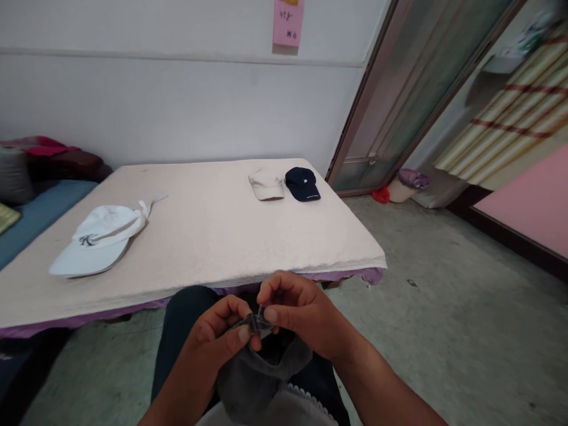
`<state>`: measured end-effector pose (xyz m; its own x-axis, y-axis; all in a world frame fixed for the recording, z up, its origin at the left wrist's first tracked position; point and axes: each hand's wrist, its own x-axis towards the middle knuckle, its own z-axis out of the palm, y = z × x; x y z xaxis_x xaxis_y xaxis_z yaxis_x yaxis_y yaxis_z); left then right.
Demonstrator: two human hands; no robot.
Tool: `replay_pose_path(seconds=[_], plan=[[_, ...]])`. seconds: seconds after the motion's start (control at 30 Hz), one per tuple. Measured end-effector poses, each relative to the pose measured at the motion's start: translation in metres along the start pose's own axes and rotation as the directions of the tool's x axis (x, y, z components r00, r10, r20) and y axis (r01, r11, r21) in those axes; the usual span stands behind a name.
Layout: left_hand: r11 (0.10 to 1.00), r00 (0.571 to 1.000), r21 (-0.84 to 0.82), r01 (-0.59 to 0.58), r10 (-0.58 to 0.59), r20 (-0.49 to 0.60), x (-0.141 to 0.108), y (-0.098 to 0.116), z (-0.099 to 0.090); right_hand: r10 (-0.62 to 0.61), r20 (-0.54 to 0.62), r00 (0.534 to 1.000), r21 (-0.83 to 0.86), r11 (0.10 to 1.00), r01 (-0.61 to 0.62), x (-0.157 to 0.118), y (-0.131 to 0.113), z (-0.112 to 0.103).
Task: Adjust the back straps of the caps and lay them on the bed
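Observation:
A grey cap (252,381) rests on my lap with its opening facing up. Its back strap and small buckle (254,323) are raised between my hands. My left hand (215,337) is closed, thumb and fingers pinching the strap at the buckle. From the other side, my right hand (306,313) pinches the strap's end close to the buckle. Part of the strap is hidden behind the fingertips, so I cannot tell how far it passes through the buckle.
A bed (208,236) with a pale cover stands in front of my knees. On it lie a white cap (104,236) at left, a beige cap (267,184) and a navy cap (303,184) farther back. Grey floor (426,248) and a bin (406,186) are at right.

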<state>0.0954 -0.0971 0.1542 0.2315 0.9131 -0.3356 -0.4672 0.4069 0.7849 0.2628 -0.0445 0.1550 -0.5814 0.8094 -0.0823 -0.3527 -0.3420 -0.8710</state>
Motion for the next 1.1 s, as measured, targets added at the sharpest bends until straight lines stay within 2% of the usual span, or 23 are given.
replay_pose_path(seconds=[0.17,0.47,0.63,0.83,1.1], plan=[[0.999,0.999,-0.04,0.024,-0.025,-0.02,0.001,-0.007,-0.004,-0.002,-0.002,1.0,0.048,0.999,0.002,0.0,0.0,-0.001],[0.99,0.997,-0.127,0.064,-0.069,-0.035,0.003,-0.01,-0.003,0.002,0.013,1.0,0.024,1.0,-0.002,-0.001,-0.005,0.002],[0.984,0.996,-0.164,0.074,-0.081,-0.037,0.002,-0.009,0.0,-0.004,0.019,1.0,-0.136,0.991,0.007,0.0,-0.011,0.004],[0.992,0.996,-0.1,0.07,-0.076,-0.049,0.001,-0.006,0.003,0.021,0.045,0.999,-0.356,0.934,-0.004,-0.001,-0.015,0.001],[0.998,0.997,0.015,0.062,-0.061,-0.046,0.002,-0.007,0.001,0.073,0.053,0.996,-0.483,0.875,-0.038,-0.004,-0.024,0.003]])
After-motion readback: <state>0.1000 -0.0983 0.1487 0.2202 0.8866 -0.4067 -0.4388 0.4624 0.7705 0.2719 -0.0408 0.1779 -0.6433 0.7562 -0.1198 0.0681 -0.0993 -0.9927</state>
